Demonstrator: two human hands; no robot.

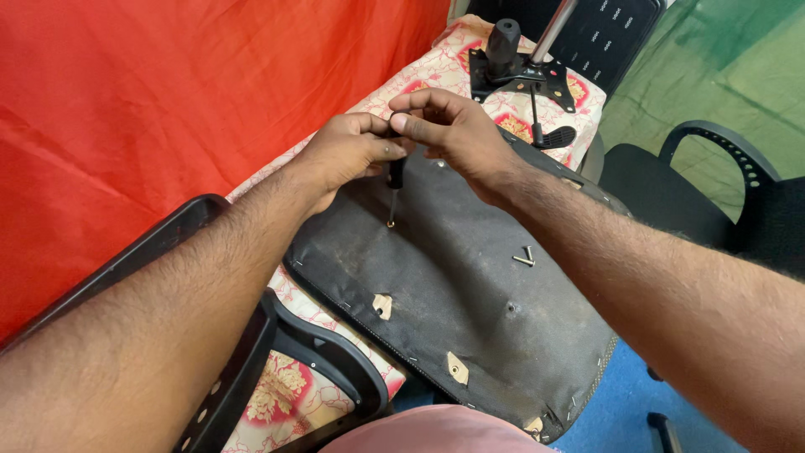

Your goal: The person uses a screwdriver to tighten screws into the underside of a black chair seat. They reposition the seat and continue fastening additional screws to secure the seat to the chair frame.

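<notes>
Red cloth behind, both hands (352,151) (453,126) grip a screwdriver (394,180) upright on dusty black fabric seat underside (470,302).

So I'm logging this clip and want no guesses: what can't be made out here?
Head view:
- Screwdriver handle: covered by the left hand and right hand.
- Screw under its tip: too small.
- Loose screws on the seat underside: type too small.
- Metal pole: cut off by the top edge.

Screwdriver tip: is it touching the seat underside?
Touching. The head view shows the screwdriver held upright by both hands, its tip meeting a screw point on the black seat underside.
</notes>
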